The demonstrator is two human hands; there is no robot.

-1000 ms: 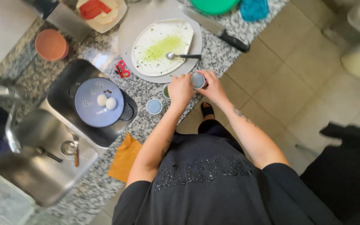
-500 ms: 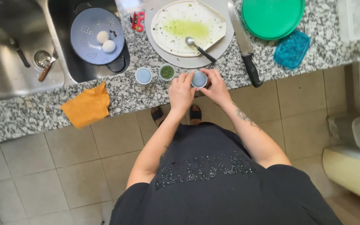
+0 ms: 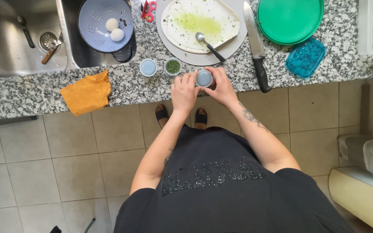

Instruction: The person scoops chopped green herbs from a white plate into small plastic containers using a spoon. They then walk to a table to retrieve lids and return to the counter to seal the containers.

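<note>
Both of my hands hold a small round jar with a pale blue-grey lid [image 3: 204,78] over the front edge of the speckled granite counter [image 3: 152,86]. My left hand [image 3: 184,91] grips its left side and my right hand [image 3: 222,86] wraps its right side. Just left of it stand an open small jar of green herbs [image 3: 172,66] and another small jar with a pale blue lid [image 3: 148,67]. Behind them a flat tortilla smeared with green sauce [image 3: 199,21] lies on a grey round board [image 3: 234,47], with a spoon [image 3: 208,43] resting on it.
A black-handled knife [image 3: 256,47] lies right of the board, beside a green plate [image 3: 290,19] and a blue lid [image 3: 305,57]. A blue colander with two eggs [image 3: 104,23] sits in a dark pan. An orange cloth [image 3: 86,92] hangs at the counter edge; the sink [image 3: 18,39] is left.
The view has swung so the counter now runs across the top. My hands stay on the small jar and have shifted little on it.
</note>
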